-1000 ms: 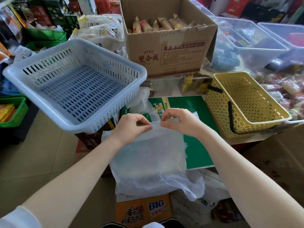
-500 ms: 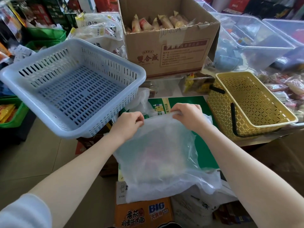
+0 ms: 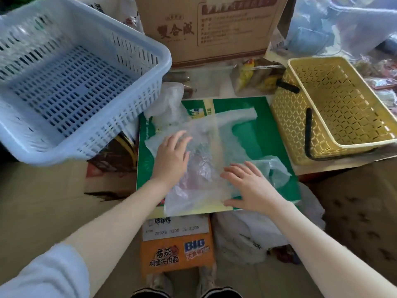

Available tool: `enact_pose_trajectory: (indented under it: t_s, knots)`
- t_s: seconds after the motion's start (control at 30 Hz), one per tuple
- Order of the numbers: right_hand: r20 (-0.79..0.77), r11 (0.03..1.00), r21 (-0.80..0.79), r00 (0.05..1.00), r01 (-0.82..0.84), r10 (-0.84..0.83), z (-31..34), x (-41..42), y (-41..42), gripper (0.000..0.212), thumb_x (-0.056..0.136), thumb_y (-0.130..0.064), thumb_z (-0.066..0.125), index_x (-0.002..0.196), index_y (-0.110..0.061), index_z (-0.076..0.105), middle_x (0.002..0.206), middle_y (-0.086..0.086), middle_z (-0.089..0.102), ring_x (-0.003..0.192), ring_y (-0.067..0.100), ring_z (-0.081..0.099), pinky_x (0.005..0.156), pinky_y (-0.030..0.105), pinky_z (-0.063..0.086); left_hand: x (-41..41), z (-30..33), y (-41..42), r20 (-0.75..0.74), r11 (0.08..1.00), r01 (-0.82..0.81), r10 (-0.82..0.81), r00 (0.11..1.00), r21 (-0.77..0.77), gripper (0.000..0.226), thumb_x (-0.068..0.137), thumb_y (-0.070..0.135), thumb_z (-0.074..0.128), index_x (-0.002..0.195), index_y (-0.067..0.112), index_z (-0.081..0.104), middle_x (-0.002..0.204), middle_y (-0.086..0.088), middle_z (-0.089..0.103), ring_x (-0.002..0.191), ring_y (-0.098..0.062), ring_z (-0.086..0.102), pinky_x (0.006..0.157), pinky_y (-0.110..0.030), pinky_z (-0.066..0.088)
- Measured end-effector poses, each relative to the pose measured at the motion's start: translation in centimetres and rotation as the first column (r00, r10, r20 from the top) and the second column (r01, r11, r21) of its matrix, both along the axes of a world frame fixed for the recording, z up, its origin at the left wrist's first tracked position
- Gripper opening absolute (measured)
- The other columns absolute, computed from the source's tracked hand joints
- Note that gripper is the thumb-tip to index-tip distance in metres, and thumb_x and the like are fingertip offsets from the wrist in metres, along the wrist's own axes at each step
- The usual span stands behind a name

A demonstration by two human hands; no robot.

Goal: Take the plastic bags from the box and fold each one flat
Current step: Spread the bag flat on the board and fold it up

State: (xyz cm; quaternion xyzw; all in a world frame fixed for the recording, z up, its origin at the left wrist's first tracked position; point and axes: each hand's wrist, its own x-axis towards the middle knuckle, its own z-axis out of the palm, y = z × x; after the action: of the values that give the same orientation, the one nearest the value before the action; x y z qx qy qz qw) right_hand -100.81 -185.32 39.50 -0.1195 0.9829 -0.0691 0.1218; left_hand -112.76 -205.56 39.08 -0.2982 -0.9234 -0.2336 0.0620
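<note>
A thin translucent plastic bag lies spread on a green cardboard sheet, its handles reaching toward the far right. My left hand lies flat on the bag's left part, fingers spread. My right hand presses palm-down on the bag's near right edge, fingers apart. A second crumpled clear bag lies at the sheet's far left corner. Below the sheet, more white bags bulge from an orange-printed carton.
A pale blue slotted basket sits tilted at the left. A yellow basket with black handles stands at the right. A brown cardboard box is behind the sheet. Snack packets and clear bins crowd the back. Tiled floor lies to the left.
The bag hung in the air, pinched by its top edge in both hands. Now it lies flat on the green sheet with both palms open on it. The view has tilted downward.
</note>
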Motion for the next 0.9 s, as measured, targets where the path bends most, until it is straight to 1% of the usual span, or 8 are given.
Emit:
enact_pose_trajectory:
  t_s: [0.13, 0.23, 0.33, 0.4, 0.47, 0.57, 0.7, 0.9]
  knots:
    - [-0.029, 0.994, 0.107, 0.999, 0.018, -0.015, -1.0, -1.2, -0.7, 0.068, 0.050, -0.041, 0.086, 0.108, -0.014, 0.066, 0.114, 0.008, 0.066, 0.111, 0.029, 0.061, 0.098, 0.051, 0.041, 5.9, -1.6, -3.3, 0.322, 0.941, -0.319, 0.270, 0.907, 0.111, 0.041, 0.091, 0.013, 0.053, 0.130, 0.006, 0.044, 0.140, -0.011, 0.037, 0.129, -0.026, 0.033, 0.109, -0.035, 0.024]
    - [0.001, 0.997, 0.063, 0.999, 0.051, -0.051, -1.2, -2.3, -2.0, 0.044, 0.078, -0.030, 0.066, 0.119, -0.015, 0.056, 0.129, 0.005, 0.053, 0.122, 0.026, 0.047, 0.107, 0.038, 0.028, 7.2, -1.7, -4.2, 0.693, 0.712, -0.685, 0.416, 0.589, 0.154, 0.041, 0.093, 0.023, 0.051, 0.131, 0.010, 0.040, 0.130, -0.006, 0.046, 0.108, -0.017, 0.047, 0.085, -0.027, 0.043]
    - [-0.030, 0.994, 0.036, 0.994, 0.103, -0.102, -1.8, -2.6, -3.0, 0.033, 0.087, -0.026, 0.050, 0.120, -0.018, 0.054, 0.128, 0.003, 0.051, 0.119, 0.025, 0.045, 0.097, 0.033, 0.031, 7.1, -1.8, -4.1, 0.900, 0.557, -0.825, 0.302, 0.314, 0.101, 0.029, 0.092, 0.037, 0.051, 0.112, 0.017, 0.053, 0.111, 0.002, 0.055, 0.093, -0.013, 0.049, 0.070, -0.025, 0.036]
    - [-0.033, 0.992, 0.054, 0.993, 0.118, -0.116, -1.7, -2.4, -3.2, 0.038, 0.084, -0.020, 0.050, 0.121, -0.017, 0.055, 0.128, 0.004, 0.052, 0.120, 0.025, 0.045, 0.099, 0.032, 0.029, 7.2, -1.7, -4.0, 0.932, 0.538, -0.834, 0.224, 0.284, 0.125, 0.026, 0.091, 0.037, 0.053, 0.108, 0.016, 0.056, 0.106, 0.004, 0.056, 0.095, -0.014, 0.051, 0.075, -0.023, 0.037]
    - [-0.079, 0.991, -0.017, 0.988, 0.129, -0.130, -1.4, -2.1, -3.2, 0.054, 0.074, -0.019, 0.054, 0.128, -0.013, 0.052, 0.130, 0.008, 0.053, 0.122, 0.029, 0.046, 0.106, 0.036, 0.027, 7.3, -1.5, -3.8, 0.952, 0.526, -0.835, 0.135, 0.273, 0.165, 0.024, 0.092, 0.024, 0.054, 0.110, 0.008, 0.059, 0.104, -0.001, 0.061, 0.086, -0.013, 0.057, 0.058, -0.014, 0.046]
    - [-0.154, 0.975, -0.203, 0.986, -0.088, 0.057, -0.4, -1.4, -4.1, 0.063, 0.073, -0.024, 0.059, 0.133, -0.016, 0.043, 0.136, 0.009, 0.049, 0.123, 0.031, 0.046, 0.106, 0.041, 0.033, 7.8, -1.1, -3.4, 0.977, 0.518, -0.840, 0.039, 0.212, 0.162, 0.013, 0.092, 0.013, 0.053, 0.102, 0.007, 0.059, 0.092, -0.003, 0.065, 0.073, -0.012, 0.060, 0.045, -0.012, 0.047]
    - [-0.267, 0.945, -0.199, 0.942, -0.260, 0.203, 0.6, -0.8, -7.3, 0.039, 0.077, -0.041, 0.058, 0.108, -0.019, 0.052, 0.116, 0.005, 0.060, 0.104, 0.026, 0.059, 0.092, 0.035, 0.045, 7.8, -0.7, -2.9, 0.987, 0.530, -0.833, -0.093, 0.128, 0.158, 0.018, 0.091, 0.013, 0.053, 0.107, 0.007, 0.058, 0.098, -0.012, 0.068, 0.079, -0.022, 0.066, 0.060, -0.024, 0.053]
    - [-0.361, 0.956, -0.196, 0.922, -0.219, 0.138, 0.5, -1.4, -8.5, 0.012, 0.064, -0.012, 0.072, 0.073, -0.015, 0.064, 0.083, 0.004, 0.062, 0.068, 0.024, 0.059, 0.062, 0.027, 0.047, 4.7, 0.1, -2.9, 0.996, 0.548, -0.832, -0.032, 0.081, 0.085, 0.024, 0.090, 0.039, 0.052, 0.088, 0.016, 0.056, 0.082, -0.007, 0.065, 0.078, -0.024, 0.063, 0.079, -0.035, 0.053]
